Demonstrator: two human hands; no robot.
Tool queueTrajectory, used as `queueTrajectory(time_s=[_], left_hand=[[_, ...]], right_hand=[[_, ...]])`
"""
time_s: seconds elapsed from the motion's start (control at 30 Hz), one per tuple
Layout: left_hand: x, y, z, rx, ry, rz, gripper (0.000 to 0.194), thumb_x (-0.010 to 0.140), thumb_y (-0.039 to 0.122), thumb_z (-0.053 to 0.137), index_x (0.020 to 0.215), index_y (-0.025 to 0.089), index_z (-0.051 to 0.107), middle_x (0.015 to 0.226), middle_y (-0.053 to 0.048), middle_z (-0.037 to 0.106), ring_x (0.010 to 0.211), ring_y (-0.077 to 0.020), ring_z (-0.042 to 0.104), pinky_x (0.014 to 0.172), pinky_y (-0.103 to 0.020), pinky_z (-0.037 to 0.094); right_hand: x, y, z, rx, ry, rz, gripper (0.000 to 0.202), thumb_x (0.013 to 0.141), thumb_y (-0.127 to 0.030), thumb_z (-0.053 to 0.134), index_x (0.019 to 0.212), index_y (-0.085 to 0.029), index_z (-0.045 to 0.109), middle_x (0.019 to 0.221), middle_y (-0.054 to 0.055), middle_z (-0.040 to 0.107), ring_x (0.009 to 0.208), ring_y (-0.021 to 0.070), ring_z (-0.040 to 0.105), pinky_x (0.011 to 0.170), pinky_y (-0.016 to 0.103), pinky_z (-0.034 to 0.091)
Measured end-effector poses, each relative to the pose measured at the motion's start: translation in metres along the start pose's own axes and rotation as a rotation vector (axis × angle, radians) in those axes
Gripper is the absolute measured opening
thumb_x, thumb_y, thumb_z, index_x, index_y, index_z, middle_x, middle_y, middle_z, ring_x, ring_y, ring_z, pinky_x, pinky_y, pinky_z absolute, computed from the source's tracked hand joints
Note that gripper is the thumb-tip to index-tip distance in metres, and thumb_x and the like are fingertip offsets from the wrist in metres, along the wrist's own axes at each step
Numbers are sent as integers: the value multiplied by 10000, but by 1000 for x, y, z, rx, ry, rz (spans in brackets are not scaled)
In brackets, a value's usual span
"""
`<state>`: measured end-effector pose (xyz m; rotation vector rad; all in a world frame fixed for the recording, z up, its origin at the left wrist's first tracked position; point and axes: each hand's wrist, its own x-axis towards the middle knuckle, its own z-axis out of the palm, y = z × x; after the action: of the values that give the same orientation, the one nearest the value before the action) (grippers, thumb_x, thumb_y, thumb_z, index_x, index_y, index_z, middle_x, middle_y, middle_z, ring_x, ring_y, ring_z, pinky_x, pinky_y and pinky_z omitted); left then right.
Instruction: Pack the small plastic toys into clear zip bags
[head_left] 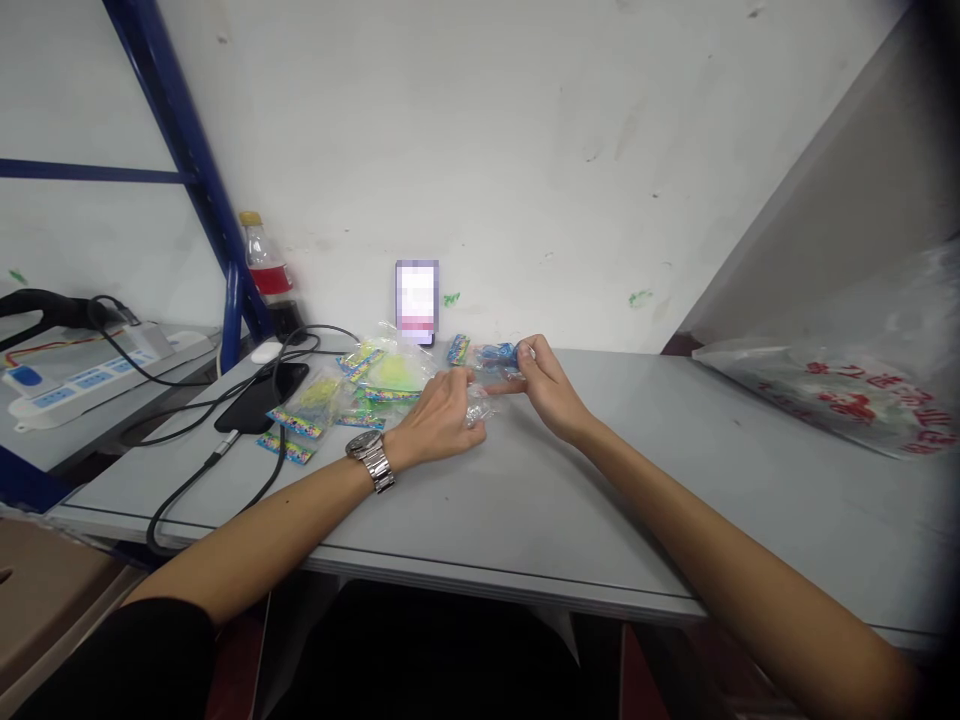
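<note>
Over the grey table (525,500), my right hand (547,385) pinches a clear plastic bag with a blue item (499,354) inside. A colourful label (458,349) shows at the bag's left end. My left hand (444,415), with a metal watch (370,459) on its wrist, is closed around crumpled clear plastic (478,405) just left of my right hand. Whether this plastic belongs to the same bag cannot be made out. Several clear packets with yellow-green contents (394,372) and colourful labels lie to the left of my left hand.
A black phone (262,397) and dark cables (184,490) lie at the left. Behind stand a lit phone (418,300) against the wall and a cola bottle (271,280). A power strip (82,385) is far left. A large plastic bag (847,390) with red print is at the right.
</note>
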<state>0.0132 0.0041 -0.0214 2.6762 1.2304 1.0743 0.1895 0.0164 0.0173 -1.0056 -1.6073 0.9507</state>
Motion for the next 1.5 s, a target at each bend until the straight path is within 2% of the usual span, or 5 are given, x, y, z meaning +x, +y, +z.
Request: queueTrajectory(time_s=[0.3, 0.57, 0.87, 1.37, 1.5], left_hand=[[1, -2, 0, 42, 71, -30, 630, 733, 247, 584, 1269, 134, 273, 1115, -149, 519, 1102, -333, 512, 928, -509, 440], [0, -4, 1, 51, 85, -53, 694, 735, 257, 589, 1321, 125, 243, 1144, -155, 505, 1123, -332, 501, 949, -516, 423], [0, -3, 0, 20, 70, -42, 711, 743, 263, 592, 1339, 151, 221, 1157, -140, 490, 1120, -317, 502, 964, -519, 416], [1, 0, -3, 25, 17, -22, 681, 744, 262, 598, 1317, 114, 261, 1204, -181, 498, 1078, -329, 514, 931, -529, 420], [1, 0, -4, 31, -1, -28, 677, 758, 269, 585, 1322, 111, 246, 1214, -187, 486, 1141, -343, 490, 945, -536, 412]], right_hand=[[3, 1, 1, -17, 40, 105, 281, 879, -474, 486, 791, -235, 367, 817, -39, 464, 572, 117, 583, 749, 364, 494], [10, 9, -1, -28, 148, 39, 270, 743, -385, 597, 641, -225, 405, 577, -26, 482, 529, 140, 561, 532, 276, 474], [8, 3, -5, -177, 145, -19, 149, 659, -236, 568, 586, -206, 441, 565, -18, 527, 590, 155, 586, 553, 266, 407], [3, 6, 3, -235, 82, 10, 239, 783, -436, 590, 789, -225, 481, 502, -64, 476, 475, 111, 401, 525, 268, 316], [2, 1, 0, -122, 20, 42, 330, 664, -401, 727, 846, -221, 519, 544, -66, 509, 528, 127, 490, 555, 275, 361]])
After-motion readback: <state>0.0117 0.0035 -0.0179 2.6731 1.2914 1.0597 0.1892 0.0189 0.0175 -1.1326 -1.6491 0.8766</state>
